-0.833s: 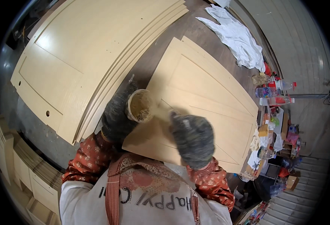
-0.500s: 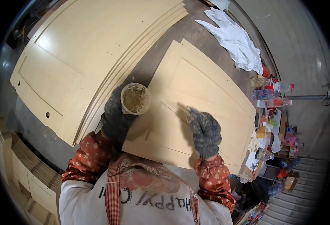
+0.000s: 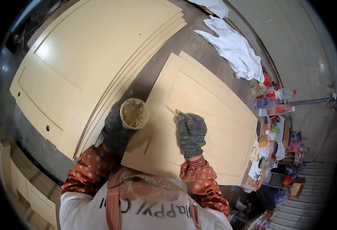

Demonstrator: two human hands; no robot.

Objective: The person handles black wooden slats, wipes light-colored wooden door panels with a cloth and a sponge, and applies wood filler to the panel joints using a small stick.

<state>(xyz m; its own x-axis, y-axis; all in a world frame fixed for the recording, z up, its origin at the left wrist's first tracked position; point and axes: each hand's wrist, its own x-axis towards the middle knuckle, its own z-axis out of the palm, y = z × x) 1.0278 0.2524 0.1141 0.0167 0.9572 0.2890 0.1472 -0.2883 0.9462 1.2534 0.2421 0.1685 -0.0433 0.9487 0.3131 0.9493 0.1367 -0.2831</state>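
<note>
I see my left hand (image 3: pixel 115 130), in a dark knitted glove, closed around a small round tub of tan filler paste (image 3: pixel 134 114), held over the near left edge of the pale cream panelled wooden door (image 3: pixel 210 115). My right hand (image 3: pixel 191 132), in a grey knitted glove, grips a thin flat putty blade (image 3: pixel 172 111) whose tip touches the door's recessed groove. A stack of similar cream doors (image 3: pixel 80 65) lies just left.

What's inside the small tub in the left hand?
The tub in the gloved left hand holds tan-brown paste smeared up its walls. Its depth and bottom are hidden by the paste.
</note>
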